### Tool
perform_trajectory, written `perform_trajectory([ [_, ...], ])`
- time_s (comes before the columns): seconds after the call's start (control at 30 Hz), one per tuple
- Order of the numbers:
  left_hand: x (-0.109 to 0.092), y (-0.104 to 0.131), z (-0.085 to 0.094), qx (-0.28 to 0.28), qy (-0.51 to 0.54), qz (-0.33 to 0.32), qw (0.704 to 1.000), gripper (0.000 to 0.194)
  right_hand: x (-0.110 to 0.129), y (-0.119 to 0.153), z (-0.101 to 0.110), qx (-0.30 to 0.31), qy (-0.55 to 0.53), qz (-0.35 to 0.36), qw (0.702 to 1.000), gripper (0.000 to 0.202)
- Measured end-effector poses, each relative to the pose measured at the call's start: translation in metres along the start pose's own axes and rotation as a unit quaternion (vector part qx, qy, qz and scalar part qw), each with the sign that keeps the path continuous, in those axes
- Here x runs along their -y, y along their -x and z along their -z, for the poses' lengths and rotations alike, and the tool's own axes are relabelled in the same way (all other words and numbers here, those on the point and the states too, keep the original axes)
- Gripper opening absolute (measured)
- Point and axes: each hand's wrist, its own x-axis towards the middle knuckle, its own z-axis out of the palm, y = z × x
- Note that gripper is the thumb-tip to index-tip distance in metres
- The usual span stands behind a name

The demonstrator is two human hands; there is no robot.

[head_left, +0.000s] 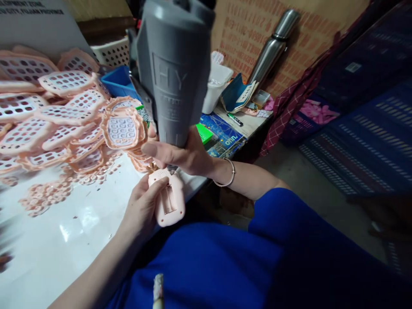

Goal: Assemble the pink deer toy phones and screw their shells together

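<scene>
Pink battery-bay housing at near edge of white table, pinched in left hand, thumb on top. Right hand wrapped round grey HY power screwdriver, tip at housing's far end. Best: tool square, housing braced, even pressure.

"HY" on tool, "onn." on sheet, "FUJIAN PROVINCE" on board

This is looking like an assembly workshop: pink plastic shells are lying heaped at the left, a gray power tool is showing at upper center, and slotted blue crates are standing at right.
</scene>
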Motion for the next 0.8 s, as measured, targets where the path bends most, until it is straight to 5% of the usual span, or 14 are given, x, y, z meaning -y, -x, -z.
perform_trajectory([
  [0.17,-0.006,0.003,-0.003,-0.009,-0.018,0.015,1.000,0.047,0.013,-0.008,0.016,-0.006,0.007,0.034,0.999,0.036],
  [0.33,-0.004,-0.002,0.005,0.001,-0.005,0.037,0.999,0.044,0.007,-0.030,0.065,-0.209,0.172,0.105,0.957,0.049],
  [0.47,-0.001,-0.004,0.010,0.014,0.016,0.041,0.999,0.037,-0.016,-0.046,0.099,-0.288,0.207,0.115,0.928,0.041],
  [0.63,-0.002,-0.003,0.010,0.008,0.022,0.047,0.999,0.034,-0.028,-0.048,0.109,-0.297,0.212,0.098,0.926,0.031],
  [0.8,-0.002,-0.004,0.013,0.017,0.013,0.049,0.999,0.036,-0.026,-0.044,0.107,-0.289,0.194,0.111,0.931,0.043],
])
